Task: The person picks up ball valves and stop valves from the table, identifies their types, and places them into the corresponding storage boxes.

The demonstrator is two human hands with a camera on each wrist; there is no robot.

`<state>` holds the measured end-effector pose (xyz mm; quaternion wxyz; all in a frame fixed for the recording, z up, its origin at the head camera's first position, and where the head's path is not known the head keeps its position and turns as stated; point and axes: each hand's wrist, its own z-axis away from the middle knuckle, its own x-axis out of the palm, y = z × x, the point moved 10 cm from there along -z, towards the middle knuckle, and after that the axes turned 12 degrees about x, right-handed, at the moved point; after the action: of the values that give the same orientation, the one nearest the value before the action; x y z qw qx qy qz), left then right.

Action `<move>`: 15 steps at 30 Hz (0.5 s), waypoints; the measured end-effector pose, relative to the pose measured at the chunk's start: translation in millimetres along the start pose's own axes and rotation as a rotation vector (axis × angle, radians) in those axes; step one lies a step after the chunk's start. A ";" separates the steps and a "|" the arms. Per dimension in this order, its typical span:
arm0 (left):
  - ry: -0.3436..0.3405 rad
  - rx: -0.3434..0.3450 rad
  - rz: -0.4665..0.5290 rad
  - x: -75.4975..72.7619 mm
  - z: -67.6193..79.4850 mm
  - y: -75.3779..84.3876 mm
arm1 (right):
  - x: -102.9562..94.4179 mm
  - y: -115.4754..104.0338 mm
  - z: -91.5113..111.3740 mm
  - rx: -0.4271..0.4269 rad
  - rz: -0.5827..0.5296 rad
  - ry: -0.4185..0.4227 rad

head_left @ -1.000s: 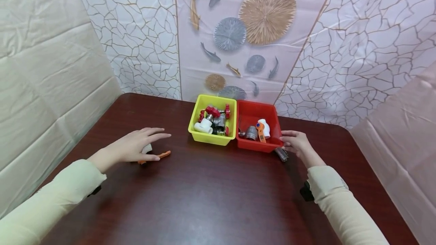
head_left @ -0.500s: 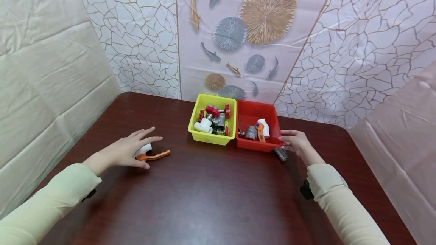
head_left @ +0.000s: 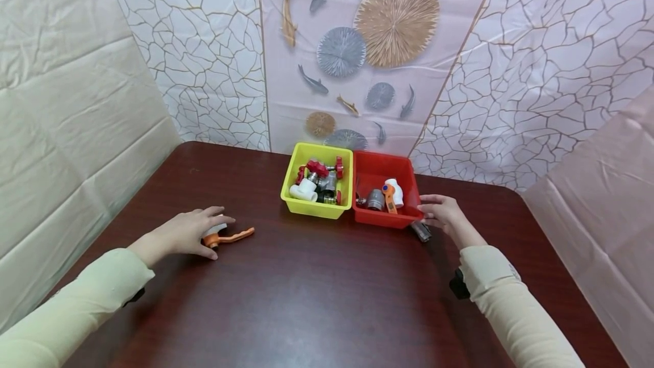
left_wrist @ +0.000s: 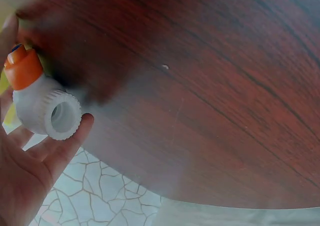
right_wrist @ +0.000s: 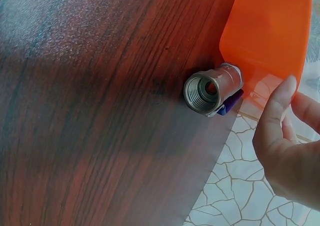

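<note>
A white plastic ball valve (left_wrist: 37,108) with an orange lever handle (head_left: 237,237) lies on the table at the left. My left hand (head_left: 184,233) is around it, thumb and fingers spread apart, with one fingertip right at its ribbed end in the left wrist view. At the right, a metal ball valve (right_wrist: 215,89) with a blue-purple handle lies beside the red bin (head_left: 380,219). My right hand (head_left: 443,214) is close over this valve, its fingers loosely bent, and the fingertips overlap the bin's right wall.
A yellow bin (head_left: 314,209) stands against the red one, holding red-handled valves and a white elbow-like fitting (head_left: 305,189). Inside the red bin are a grey metal fitting (head_left: 376,200) and a white valve with orange handle (head_left: 390,197). Patterned cloth hangs behind the table (head_left: 306,300).
My left hand has moved back a little to the left and come down around the white ball valve, with the orange lever showing more. My right hand has stayed in place.
</note>
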<state>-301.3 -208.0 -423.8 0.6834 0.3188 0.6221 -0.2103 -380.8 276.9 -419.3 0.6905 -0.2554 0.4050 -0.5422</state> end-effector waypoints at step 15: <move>0.009 0.045 -0.019 -3.0 -7.7 -0.1 | -0.5 1.9 -2.1 0.011 -0.008 -0.002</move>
<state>-307.3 -203.0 -421.0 0.6710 0.3292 0.6235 -0.2294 -381.7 278.1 -421.8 0.6902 -0.2538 0.4003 -0.5468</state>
